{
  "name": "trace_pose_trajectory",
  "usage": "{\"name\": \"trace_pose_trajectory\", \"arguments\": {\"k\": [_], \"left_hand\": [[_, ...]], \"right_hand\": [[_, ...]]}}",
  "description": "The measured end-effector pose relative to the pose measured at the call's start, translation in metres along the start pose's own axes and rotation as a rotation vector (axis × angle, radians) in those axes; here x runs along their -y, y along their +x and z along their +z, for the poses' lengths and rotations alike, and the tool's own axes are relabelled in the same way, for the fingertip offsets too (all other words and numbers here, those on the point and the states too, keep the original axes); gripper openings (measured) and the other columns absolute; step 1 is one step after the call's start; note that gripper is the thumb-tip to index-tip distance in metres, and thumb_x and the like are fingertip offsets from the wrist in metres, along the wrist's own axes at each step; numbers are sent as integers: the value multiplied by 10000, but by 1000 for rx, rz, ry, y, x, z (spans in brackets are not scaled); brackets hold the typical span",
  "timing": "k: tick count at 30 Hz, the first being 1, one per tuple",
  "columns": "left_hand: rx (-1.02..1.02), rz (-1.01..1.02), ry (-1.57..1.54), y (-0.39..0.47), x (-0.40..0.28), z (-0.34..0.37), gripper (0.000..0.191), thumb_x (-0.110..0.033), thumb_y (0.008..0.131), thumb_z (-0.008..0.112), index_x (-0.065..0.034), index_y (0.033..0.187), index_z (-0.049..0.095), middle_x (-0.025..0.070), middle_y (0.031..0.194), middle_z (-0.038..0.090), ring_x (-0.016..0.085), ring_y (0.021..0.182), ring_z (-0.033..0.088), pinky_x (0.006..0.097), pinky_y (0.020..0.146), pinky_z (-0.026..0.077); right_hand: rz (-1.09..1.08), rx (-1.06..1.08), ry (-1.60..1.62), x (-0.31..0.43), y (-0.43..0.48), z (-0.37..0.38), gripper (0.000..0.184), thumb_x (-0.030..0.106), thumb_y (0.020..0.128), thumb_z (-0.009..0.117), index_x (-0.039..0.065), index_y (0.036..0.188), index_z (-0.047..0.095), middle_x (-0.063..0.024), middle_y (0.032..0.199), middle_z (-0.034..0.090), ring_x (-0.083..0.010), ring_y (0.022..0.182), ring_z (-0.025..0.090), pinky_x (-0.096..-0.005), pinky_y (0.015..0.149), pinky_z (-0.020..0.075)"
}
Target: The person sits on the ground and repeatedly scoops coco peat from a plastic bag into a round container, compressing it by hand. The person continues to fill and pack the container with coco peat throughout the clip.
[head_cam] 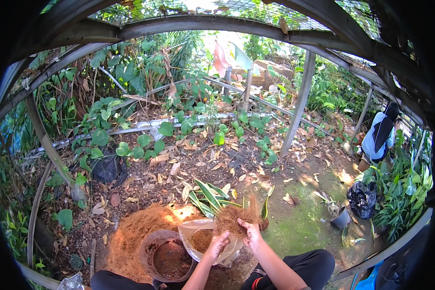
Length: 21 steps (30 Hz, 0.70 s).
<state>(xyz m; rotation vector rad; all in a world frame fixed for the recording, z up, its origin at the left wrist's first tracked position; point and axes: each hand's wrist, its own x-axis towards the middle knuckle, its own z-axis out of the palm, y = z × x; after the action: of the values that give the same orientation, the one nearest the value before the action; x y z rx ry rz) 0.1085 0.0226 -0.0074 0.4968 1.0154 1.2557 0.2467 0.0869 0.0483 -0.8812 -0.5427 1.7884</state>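
Note:
A loose tangle of brown coconut fibre is held over a clear plastic bag. My right hand grips the tangle from its right side. Just left of it, my left hand is beside the fibre, fingers extended; whether it touches the fibre is unclear. More fibre lies inside the bag. Left of the bag stands a round plastic tub with dark wet residue and brown matter inside. Snake plant leaves lie on the ground behind the fibre.
A mound of orange-brown coir lies behind and left of the tub. A wooden post stands ahead. At right are a tipped grey pot, a black plastic bag and another person facing away. Leaf litter covers the ground ahead.

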Motion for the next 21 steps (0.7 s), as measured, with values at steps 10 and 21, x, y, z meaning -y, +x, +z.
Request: {"name": "trace_pose_trajectory", "arguments": {"k": [10, 21], "left_hand": [[-104, 1194, 1300, -29, -91, 19, 478, -270, 858, 605, -223, 1321, 494, 42, 1306, 521, 243, 1300, 384, 477, 1132, 165], [59, 752, 1532, -11, -81, 12, 410, -403, 882, 575, -60, 1103, 612, 139, 1097, 619, 305, 1094, 539, 434, 1052, 316]], "right_hand": [[-373, 539, -1269, 15, 12, -5, 342, 44, 797, 647, -6, 1130, 590, -159, 1120, 645, -229, 1016, 610, -345, 912, 452], [-314, 499, -1394, 37, 0, 3, 302, -39, 730, 558, -21, 1024, 625, -174, 914, 674, -221, 851, 651, -332, 795, 486]]}}
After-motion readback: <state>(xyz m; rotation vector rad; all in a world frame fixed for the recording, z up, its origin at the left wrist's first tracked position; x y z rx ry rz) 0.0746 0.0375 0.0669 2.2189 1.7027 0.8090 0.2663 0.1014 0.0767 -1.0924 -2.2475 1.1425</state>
